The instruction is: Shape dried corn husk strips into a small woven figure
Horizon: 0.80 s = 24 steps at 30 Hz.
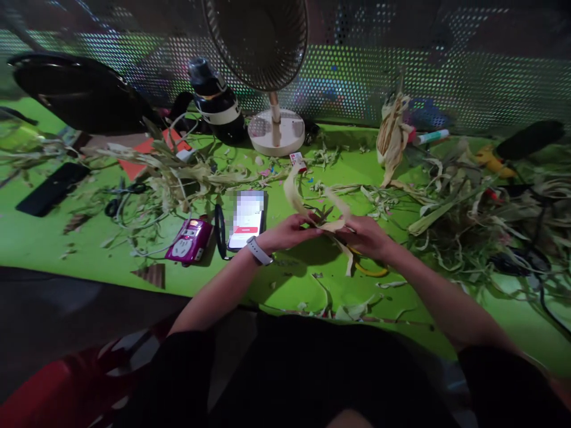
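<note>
Pale strips of dried corn husk (331, 226) stretch between my two hands above the green table. My left hand (294, 230), with a watch on its wrist, is closed with its fingers pinching the husk from the left. From the other side my right hand (362, 235) grips the same husk, its fingers curled. One strip curves up past my left fingers, and another hangs below my right hand. Just under the right hand lies a yellow loop (372, 271), perhaps a scissors handle, partly hidden. A lit phone (247, 223) rests left of my left wrist.
A fan (276, 132) and a dark bottle (222, 113) stand at the back. Husk heaps lie right (464, 226) and left (178, 178). A purple power strip (190, 242), a black phone (53, 188) and scissors (116, 204) are on the left. A husk bundle (392, 139) stands behind.
</note>
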Motion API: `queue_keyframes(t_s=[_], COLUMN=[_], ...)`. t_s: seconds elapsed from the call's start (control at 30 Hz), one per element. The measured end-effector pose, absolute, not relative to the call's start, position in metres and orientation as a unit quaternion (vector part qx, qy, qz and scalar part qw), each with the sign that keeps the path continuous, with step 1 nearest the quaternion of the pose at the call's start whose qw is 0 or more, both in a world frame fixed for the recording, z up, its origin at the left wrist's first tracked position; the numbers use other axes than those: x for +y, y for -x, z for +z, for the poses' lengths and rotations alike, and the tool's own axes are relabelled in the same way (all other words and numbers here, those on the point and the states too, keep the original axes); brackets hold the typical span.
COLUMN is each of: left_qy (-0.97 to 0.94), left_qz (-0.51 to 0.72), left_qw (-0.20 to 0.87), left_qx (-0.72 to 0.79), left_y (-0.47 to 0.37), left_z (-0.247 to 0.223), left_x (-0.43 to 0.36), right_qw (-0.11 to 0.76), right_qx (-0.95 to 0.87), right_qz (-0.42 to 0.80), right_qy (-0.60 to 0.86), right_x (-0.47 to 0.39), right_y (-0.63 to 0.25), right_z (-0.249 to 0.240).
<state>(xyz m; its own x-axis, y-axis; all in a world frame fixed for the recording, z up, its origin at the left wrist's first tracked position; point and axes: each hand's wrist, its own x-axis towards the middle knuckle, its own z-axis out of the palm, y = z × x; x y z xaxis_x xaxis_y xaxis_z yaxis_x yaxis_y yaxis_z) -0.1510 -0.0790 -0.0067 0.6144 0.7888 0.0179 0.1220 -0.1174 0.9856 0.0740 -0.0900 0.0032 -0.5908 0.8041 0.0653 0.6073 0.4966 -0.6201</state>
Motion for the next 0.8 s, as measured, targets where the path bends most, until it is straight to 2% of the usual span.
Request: queue_keyframes(t_s=[0.1, 0.23, 0.5, 0.6, 0.7, 0.8], left_qy=[-0.678, -0.632, -0.606, -0.538, -0.471, -0.441], left_qz=[0.286, 0.205, 0.206, 0.224, 0.261, 0.276], left_qw=[0.575, 0.658, 0.681, 0.724, 0.746, 0.75], left_qx=[0.357, 0.355, 0.357, 0.369, 0.392, 0.408], left_y=[0.151, 0.149, 0.146, 0.146, 0.146, 0.146], left_z=[-0.006, 0.001, 0.007, 0.006, 0.004, 0.004], left_x=[-0.078, -0.081, -0.084, -0.083, -0.08, -0.079], right_qw=[0.185, 0.188, 0.182, 0.189, 0.247, 0.289], right_qx=[-0.841, -0.844, -0.849, -0.872, -0.885, -0.91], right_qz=[0.28, 0.251, 0.246, 0.109, -0.082, -0.144], right_qy=[0.424, 0.434, 0.43, 0.438, 0.387, 0.261], right_x=[-0.09, -0.091, -0.09, -0.089, -0.089, -0.091], right_y=[-0.072, -0.071, -0.07, -0.071, -0.074, -0.077], right_z=[0.005, 0.002, -0.005, -0.006, -0.005, -0.001])
